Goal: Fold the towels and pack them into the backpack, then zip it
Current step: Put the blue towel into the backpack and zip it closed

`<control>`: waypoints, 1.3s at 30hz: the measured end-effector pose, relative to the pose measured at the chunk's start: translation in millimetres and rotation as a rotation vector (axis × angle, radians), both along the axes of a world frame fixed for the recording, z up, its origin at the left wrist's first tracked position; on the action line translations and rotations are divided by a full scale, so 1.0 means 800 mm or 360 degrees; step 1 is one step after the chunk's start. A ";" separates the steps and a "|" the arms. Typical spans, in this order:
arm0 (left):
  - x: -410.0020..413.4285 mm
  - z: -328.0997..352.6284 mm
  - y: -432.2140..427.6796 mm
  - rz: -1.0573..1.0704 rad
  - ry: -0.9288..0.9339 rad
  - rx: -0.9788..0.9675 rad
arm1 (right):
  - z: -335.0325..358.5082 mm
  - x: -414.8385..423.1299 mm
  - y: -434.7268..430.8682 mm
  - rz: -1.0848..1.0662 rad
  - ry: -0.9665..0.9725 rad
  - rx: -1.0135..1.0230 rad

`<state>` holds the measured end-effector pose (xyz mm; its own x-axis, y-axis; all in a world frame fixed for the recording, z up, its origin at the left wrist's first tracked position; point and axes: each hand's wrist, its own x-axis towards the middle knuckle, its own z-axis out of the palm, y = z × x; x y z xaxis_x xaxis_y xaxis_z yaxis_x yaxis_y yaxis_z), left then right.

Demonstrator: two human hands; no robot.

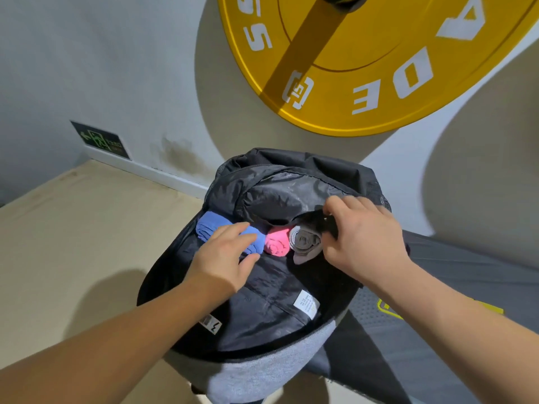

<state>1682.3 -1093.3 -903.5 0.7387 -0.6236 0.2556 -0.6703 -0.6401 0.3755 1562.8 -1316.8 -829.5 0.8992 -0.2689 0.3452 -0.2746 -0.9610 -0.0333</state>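
Open backpack (262,301), three rolled towels (277,243) inside, left hand (227,258) flat on blue, right hand (361,237) pinching flap

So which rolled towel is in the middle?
The pink towel. It sits between the blue towel under the left hand and the grey towel beside the right hand.

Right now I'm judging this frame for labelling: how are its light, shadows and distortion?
Head view: hard light casts sharp shadows of the yellow disc on the wall and of both arms on the floor; wide-angle bending at the edges; sheen on the backpack lining; rolled towels sharp.
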 end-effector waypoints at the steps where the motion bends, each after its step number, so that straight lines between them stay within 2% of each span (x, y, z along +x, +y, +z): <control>1: -0.002 0.002 0.007 0.0054 0.0043 0.0013 | 0.003 0.002 0.004 0.0014 0.0011 -0.0017; 6: -0.027 0.010 0.008 0.0058 0.0556 0.0111 | 0.002 0.019 0.024 -0.0040 -0.0008 -0.0025; 9: -0.037 0.012 -0.005 0.0035 0.0724 0.0046 | -0.001 0.033 0.032 -0.0125 -0.0008 0.0101; 12: -0.023 0.015 -0.016 -0.0009 0.0894 0.0117 | 0.003 0.043 0.031 -0.0173 0.0035 0.0145; 15: -0.009 0.015 -0.006 -0.0004 0.0867 0.0017 | 0.010 0.050 0.024 -0.0242 0.0066 0.0280; 17: -0.007 0.009 0.012 0.0216 0.0767 -0.0201 | 0.011 0.053 0.023 -0.0272 0.0087 0.0333; 19: -0.007 0.005 0.027 0.0437 0.0788 -0.0377 | 0.009 0.053 0.028 -0.0292 0.0081 0.0392; 22: 0.001 0.002 0.032 0.0539 0.0924 -0.0360 | 0.004 0.047 0.036 -0.0287 -0.0009 0.0462; 27: 0.017 0.011 0.010 0.0283 0.0989 -0.0095 | 0.013 0.037 0.035 -0.0254 -0.0172 0.0577; 30: 0.031 0.024 -0.005 0.0170 0.0948 -0.0110 | 0.015 0.031 0.031 -0.0201 -0.0189 0.0639; 34: 0.014 0.027 -0.016 0.0445 0.0906 -0.0185 | 0.010 0.020 0.015 -0.0108 -0.0075 0.0687; 37: -0.047 0.018 -0.027 0.0265 0.0854 -0.0353 | 0.004 0.003 -0.004 0.0097 0.0113 0.0630; 39: -0.080 0.017 -0.042 0.0105 0.0818 -0.0353 | 0.003 -0.010 -0.019 0.0187 0.0224 0.0562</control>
<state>1618.3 -1126.7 -890.3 0.8385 -0.5443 -0.0276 -0.3271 -0.5431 0.7733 1554.7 -1332.0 -827.1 0.9629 -0.2412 0.1211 -0.1887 -0.9224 -0.3370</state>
